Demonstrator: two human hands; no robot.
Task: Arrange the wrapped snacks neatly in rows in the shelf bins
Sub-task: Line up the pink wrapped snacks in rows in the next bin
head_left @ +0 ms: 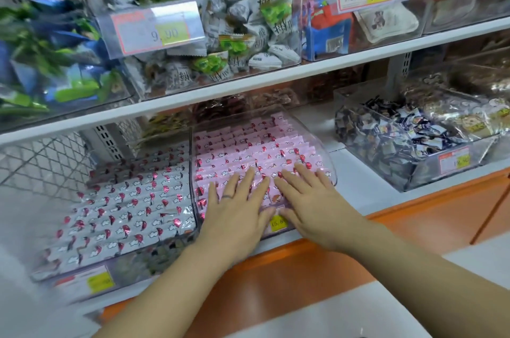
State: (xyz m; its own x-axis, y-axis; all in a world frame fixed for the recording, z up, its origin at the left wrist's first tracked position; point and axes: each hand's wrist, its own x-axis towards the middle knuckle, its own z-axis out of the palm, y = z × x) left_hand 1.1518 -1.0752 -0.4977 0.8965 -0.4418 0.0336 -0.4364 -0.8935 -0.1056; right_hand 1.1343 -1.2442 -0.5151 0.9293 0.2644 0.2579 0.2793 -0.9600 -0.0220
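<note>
A clear plastic bin (329,165) on the lower shelf holds pink wrapped snacks (248,144) lying in tidy rows. My left hand (237,205) lies flat on the front rows with fingers straight and spread; a ring is on one finger. My right hand (306,199) lies flat beside it, fingers straight, pressing the front right rows. Both palms cover the bin's front edge and part of its yellow price tag (278,223). To the left, a second clear bin (193,230) holds white wrapped snacks (124,208) in rows.
A bin of dark blue wrapped candies (400,139) stands to the right on the same shelf. The upper shelf (276,77) carries bins of green and white packets (234,23) with price tags. An orange ledge (303,268) runs below the shelf front.
</note>
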